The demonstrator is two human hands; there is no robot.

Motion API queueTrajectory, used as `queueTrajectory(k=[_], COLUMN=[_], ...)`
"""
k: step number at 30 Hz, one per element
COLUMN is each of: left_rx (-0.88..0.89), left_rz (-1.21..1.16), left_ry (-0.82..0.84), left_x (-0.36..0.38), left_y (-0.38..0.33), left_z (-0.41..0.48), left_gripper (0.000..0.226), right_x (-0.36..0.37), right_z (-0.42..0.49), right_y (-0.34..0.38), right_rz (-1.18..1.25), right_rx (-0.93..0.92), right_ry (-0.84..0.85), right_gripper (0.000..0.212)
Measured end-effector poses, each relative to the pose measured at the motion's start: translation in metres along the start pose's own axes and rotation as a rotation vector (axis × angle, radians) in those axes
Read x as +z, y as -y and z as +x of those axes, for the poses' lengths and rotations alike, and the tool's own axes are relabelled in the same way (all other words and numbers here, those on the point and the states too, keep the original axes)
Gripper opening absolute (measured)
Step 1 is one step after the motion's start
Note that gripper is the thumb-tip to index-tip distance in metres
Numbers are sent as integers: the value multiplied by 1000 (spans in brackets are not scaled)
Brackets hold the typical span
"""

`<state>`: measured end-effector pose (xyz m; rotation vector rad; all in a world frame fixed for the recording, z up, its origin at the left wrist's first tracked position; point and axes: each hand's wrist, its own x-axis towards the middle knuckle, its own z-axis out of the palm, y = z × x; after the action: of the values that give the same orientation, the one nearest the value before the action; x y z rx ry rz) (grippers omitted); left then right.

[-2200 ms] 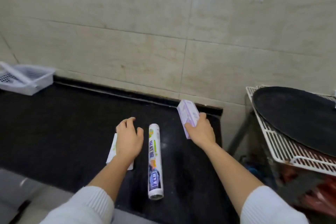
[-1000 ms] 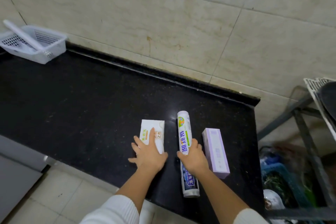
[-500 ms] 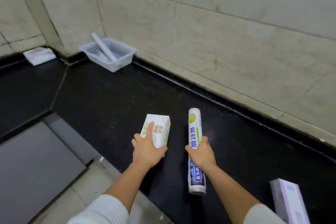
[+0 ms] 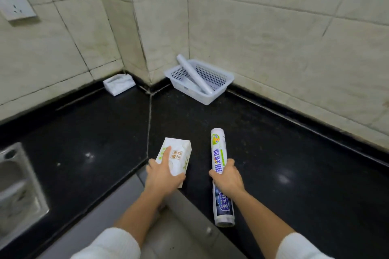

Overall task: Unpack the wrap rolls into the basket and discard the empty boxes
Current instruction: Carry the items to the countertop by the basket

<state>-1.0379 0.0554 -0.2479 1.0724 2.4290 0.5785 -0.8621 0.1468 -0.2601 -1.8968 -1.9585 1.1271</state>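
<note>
My left hand grips a small white box with green and brown print, held over the counter's inner corner edge. My right hand is closed around the middle of a long printed wrap roll, white and green at the far end and dark blue near me. A white perforated plastic basket stands in the far corner against the wall. One plain white roll leans in it, its upper end sticking out over the left rim.
The black stone counter is L-shaped and meets tiled walls. A small white folded item lies at the back left. A steel sink is at the left edge. A wall socket is at the upper left.
Both hands have lifted the white box and the printed roll and carried them left along the counter toward the basket. The purple box, set down earlier, has left the view.
</note>
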Motion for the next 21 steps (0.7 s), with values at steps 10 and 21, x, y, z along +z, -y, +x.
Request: queueTrajectory(k=[10,21], left_rx=[0,49], left_rz=[3,95], left_ry=[-9,31], left_x=[-65,-127], left_y=[51,96], left_z=[184,359], left_gripper=[101,107], right_x=[66,130], right_z=[116,219], right_y=[137,247], right_rz=[-14,-3], right_rx=[-34,-19], right_ry=[32,57], right_gripper=[51,49])
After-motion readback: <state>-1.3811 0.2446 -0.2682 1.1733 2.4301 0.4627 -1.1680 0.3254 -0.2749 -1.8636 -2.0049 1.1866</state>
